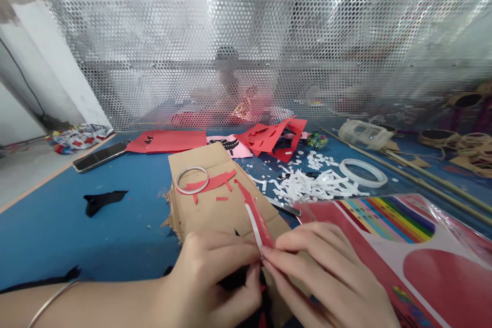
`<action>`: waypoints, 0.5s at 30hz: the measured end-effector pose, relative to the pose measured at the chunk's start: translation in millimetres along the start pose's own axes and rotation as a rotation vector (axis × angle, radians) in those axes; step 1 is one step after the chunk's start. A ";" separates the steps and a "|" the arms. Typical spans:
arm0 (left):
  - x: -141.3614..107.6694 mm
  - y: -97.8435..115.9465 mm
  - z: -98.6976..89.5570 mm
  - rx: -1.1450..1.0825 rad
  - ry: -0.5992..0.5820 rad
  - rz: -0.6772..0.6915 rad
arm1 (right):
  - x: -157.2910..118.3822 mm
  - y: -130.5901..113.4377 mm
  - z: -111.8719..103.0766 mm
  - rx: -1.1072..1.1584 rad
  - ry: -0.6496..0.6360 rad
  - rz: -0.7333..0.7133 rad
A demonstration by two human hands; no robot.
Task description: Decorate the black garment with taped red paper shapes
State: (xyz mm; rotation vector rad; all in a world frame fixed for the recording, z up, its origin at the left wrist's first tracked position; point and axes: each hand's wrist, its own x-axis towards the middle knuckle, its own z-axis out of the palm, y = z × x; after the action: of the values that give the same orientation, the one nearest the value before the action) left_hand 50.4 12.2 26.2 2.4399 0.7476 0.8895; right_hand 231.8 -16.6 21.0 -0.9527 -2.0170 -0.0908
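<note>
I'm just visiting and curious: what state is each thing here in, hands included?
Left hand: fingers closed on the red strip's near end
Right hand: fingers at the same end
Red strip: held, white band along it
Cardboard: lying down, left edge ragged
Phone: lying down, screen dark
White strips: loosely heaped
Red paper: cut through, crumpled
Plastic container: on its side

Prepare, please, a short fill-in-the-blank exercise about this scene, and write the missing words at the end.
The left hand and the right hand hold a red piece that has a ____ band along it.
In this view, the phone lies to the ____ of the cardboard.
The top of the table is coloured ____.

Missing words: white; left; blue.
</note>
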 end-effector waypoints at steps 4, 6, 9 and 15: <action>0.1 0.0 -1.0 0.008 -0.053 0.031 | 2.1 -0.9 -1.2 -0.026 0.012 -0.028; 0.4 -1.4 -0.1 0.038 -0.043 0.043 | 4.0 -1.4 -0.5 -0.037 0.016 -0.041; 0.6 -3.2 1.1 0.057 -0.034 0.050 | 4.3 -1.5 0.5 -0.052 0.024 -0.051; 0.0 -2.7 1.0 0.029 -0.037 0.040 | 0.7 -0.8 0.3 0.007 -0.020 0.011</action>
State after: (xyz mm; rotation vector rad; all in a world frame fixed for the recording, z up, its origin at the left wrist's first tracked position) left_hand 50.2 14.0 24.0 2.4983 0.7057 0.8510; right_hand 230.8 -16.6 21.5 -0.9629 -2.0292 -0.0681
